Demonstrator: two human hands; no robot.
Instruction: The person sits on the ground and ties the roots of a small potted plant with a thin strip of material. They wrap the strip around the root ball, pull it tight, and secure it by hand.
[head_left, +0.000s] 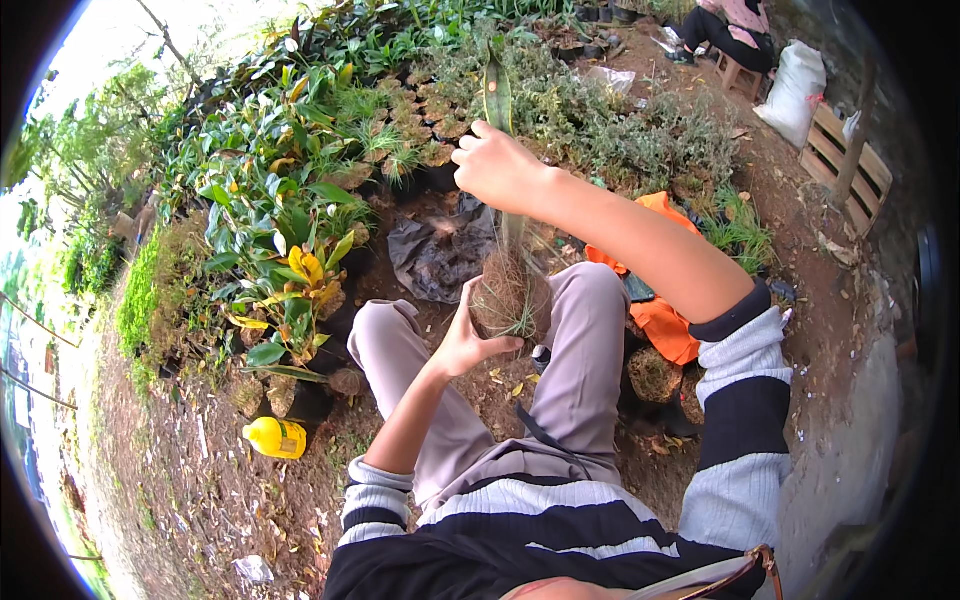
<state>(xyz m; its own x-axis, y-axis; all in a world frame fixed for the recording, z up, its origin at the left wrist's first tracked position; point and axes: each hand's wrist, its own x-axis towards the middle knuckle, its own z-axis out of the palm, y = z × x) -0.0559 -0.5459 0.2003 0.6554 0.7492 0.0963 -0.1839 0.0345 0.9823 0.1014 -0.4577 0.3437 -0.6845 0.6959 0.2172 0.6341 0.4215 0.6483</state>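
Note:
A round, fibre-covered root ball (514, 300) sits between my knees, with green strands across its surface. My left hand (466, 334) cups it from the left and below, thumb along its underside. From its top rises an upright, snake-plant-like leaf (498, 97), dark green with paler edges and one light spot. My right hand (499, 169) is raised above the ball, in front of the leaf's middle, fingers curled. Whether it grips the leaf or a thin thread is hidden. Fine pale strands show beside the leaf base. Beyond the ball lies a crumpled black plastic sheet (442, 247) bearing brown material.
Leafy potted plants (277, 195) crowd the left and front. A yellow bottle (276, 438) lies on the soil at left. Orange cloth (667, 330) and another fibre ball (654, 373) are at right. Farther off are a seated person (724, 37), a white sack (795, 94) and a wooden pallet (847, 169).

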